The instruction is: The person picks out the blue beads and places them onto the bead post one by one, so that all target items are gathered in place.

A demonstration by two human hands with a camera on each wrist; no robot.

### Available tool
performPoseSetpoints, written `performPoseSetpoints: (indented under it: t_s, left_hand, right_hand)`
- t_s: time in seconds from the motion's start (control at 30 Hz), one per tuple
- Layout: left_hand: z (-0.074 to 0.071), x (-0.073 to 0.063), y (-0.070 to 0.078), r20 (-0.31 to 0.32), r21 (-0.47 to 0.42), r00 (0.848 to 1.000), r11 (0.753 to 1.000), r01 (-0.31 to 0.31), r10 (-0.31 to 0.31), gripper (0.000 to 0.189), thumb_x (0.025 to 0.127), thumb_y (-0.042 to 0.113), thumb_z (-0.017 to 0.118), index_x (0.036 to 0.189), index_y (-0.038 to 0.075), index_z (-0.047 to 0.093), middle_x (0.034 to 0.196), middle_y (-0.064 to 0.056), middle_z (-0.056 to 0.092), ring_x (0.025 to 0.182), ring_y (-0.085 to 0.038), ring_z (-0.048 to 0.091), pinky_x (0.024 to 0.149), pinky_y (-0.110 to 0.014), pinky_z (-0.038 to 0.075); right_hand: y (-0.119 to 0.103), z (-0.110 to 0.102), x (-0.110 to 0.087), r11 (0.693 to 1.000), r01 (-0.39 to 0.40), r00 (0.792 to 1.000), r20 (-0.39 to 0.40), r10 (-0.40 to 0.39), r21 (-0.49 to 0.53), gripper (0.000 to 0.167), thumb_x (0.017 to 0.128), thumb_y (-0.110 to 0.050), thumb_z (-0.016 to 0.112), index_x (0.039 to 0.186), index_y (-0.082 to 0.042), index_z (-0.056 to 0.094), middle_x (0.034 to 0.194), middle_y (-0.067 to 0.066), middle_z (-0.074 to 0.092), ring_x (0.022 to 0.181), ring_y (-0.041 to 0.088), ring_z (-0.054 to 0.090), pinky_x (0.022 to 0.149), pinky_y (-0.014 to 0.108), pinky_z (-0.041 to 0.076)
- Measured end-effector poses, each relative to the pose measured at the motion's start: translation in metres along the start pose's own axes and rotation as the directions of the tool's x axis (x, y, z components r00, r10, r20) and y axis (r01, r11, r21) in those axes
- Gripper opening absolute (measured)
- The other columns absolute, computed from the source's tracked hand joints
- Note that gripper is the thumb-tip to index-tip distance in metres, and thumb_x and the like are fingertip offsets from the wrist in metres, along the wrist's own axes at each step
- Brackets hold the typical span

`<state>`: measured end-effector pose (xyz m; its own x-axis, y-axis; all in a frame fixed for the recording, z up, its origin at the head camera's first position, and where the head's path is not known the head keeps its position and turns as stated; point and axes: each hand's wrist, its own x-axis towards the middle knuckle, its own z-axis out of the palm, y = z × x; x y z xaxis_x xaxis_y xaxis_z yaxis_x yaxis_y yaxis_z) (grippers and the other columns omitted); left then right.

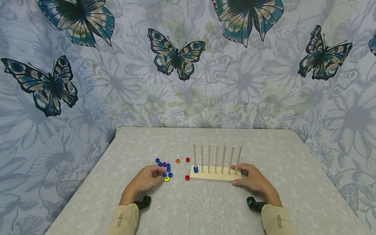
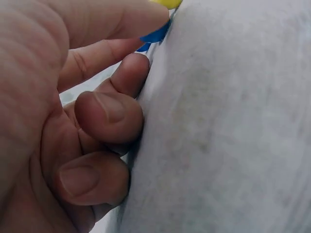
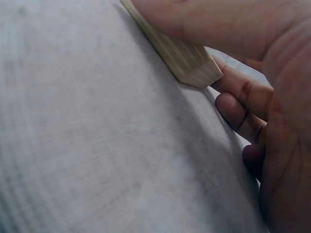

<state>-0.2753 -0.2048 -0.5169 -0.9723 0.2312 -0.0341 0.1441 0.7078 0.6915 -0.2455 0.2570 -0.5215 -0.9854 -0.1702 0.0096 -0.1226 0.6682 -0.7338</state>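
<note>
My left hand point(image 1: 148, 178) is at the left edge of a loose group of beads, with its thumb and forefinger pinching a blue bead point(image 1: 164, 175). In the left wrist view that blue bead point(image 2: 156, 34) shows between thumb and forefinger, partly hidden, while the other fingers curl against the cloth. A yellow bead point(image 1: 166, 179) lies right beside it. My right hand point(image 1: 252, 178) grips the right end of a wooden peg board point(image 1: 211, 176), thumb on the near side, fingers behind. The board point(image 3: 189, 58) lies flat. Blue beading point(image 1: 195, 169) sits low on its leftmost peg.
Several more blue beads point(image 1: 170, 175) and a purple bead point(image 1: 164, 164) lie near the left hand. An orange bead point(image 1: 178, 161), one red bead point(image 1: 188, 160) and another red bead point(image 1: 187, 178) lie between them and the board. Thin upright pegs point(image 1: 217, 159) rise from the board.
</note>
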Motion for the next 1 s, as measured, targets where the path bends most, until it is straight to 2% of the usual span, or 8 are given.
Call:
performPoseSetpoints:
  t_s: [0.3,0.63,0.9,1.0]
  left_hand:
    - [-0.0003,0.0025,0.0044,-0.009,0.024,1.0,1.0,-0.007,0.007,0.019,0.084,0.017,0.076,0.101,0.025,0.074,0.096,0.007,0.065,0.075,-0.013,0.052,0.068,-0.029,0.045]
    - [-0.0014,-0.0006,0.0042,-0.023,0.031,1.0,0.999,0.01,-0.009,0.019,0.084,0.019,0.077,0.102,0.026,0.074,0.095,0.007,0.065,0.077,-0.014,0.052,0.07,-0.03,0.045]
    - [-0.0008,-0.0018,0.0015,-0.01,-0.014,1.0,1.0,0.017,-0.017,0.016,0.086,0.022,0.077,0.101,0.025,0.074,0.094,0.006,0.066,0.075,-0.015,0.053,0.065,-0.03,0.045]
    - [0.0,0.0005,-0.0006,-0.018,-0.016,1.0,1.0,0.007,-0.008,0.016,0.088,0.024,0.076,0.103,0.025,0.073,0.093,0.007,0.066,0.077,-0.013,0.055,0.068,-0.03,0.045]
  right_hand:
    - [0.0017,-0.0018,-0.0001,1.0,0.014,1.0,-0.008,-0.014,-0.013,0.064,0.072,-0.045,0.089,0.129,-0.026,0.068,0.142,0.009,0.059,0.137,0.039,0.043,0.112,0.066,0.031]
    - [0.0021,-0.0006,0.0016,0.999,0.032,0.999,0.001,-0.032,-0.005,0.062,0.072,-0.044,0.089,0.129,-0.027,0.068,0.139,0.007,0.061,0.135,0.038,0.045,0.11,0.066,0.032]
    - [0.0053,0.0005,0.0023,1.0,0.018,1.0,0.003,-0.018,-0.011,0.064,0.071,-0.045,0.089,0.128,-0.028,0.068,0.138,0.005,0.061,0.137,0.038,0.044,0.112,0.066,0.031]
    - [0.0058,0.0007,0.0028,1.0,0.027,1.0,-0.005,-0.027,-0.012,0.064,0.071,-0.045,0.089,0.128,-0.028,0.068,0.138,0.006,0.062,0.136,0.038,0.045,0.111,0.066,0.032]
